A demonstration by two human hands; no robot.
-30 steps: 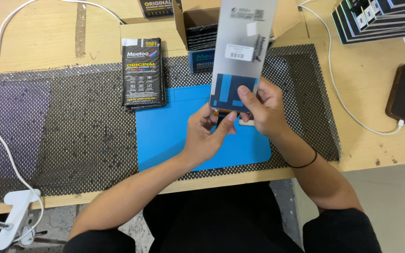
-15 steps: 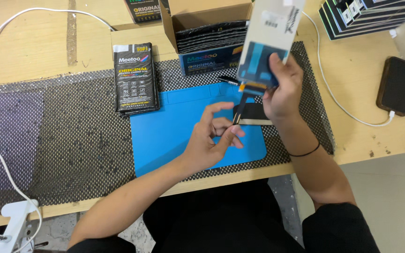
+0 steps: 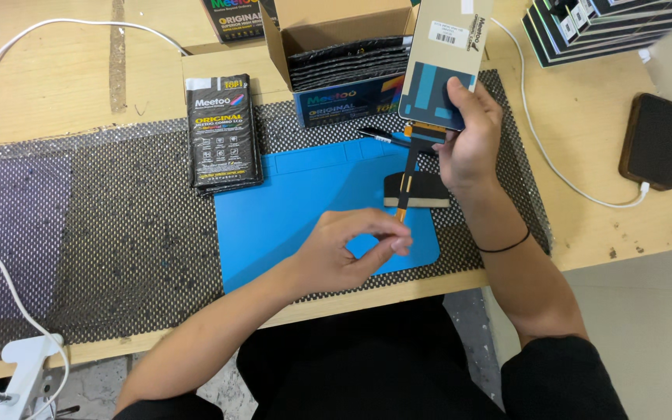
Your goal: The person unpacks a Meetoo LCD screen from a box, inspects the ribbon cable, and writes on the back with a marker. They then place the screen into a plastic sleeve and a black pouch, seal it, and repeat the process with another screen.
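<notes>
My right hand (image 3: 470, 144) holds a flat phone display panel (image 3: 446, 58) upright by its lower edge, above the far side of the blue work mat (image 3: 274, 210). The panel's back is grey with blue patches and white stickers. A black and orange flex cable (image 3: 409, 175) hangs down from its bottom edge. My left hand (image 3: 344, 250) hovers over the near part of the mat, just below the cable's free end, thumb and fingers pinched together. Nothing shows between those fingertips.
A black wedge-shaped tool (image 3: 429, 191) and a pen (image 3: 379, 138) lie on the mat's far edge. A stack of black packets (image 3: 223, 132) sits to the left, an open cardboard box (image 3: 328, 19) of packets behind. A brown phone (image 3: 653, 140) on a white cable (image 3: 554, 159) lies right.
My right hand lifted the panel away from my left hand and up to the right, so the flex cable now hangs free. My left hand dropped toward me and pinched its fingers.
</notes>
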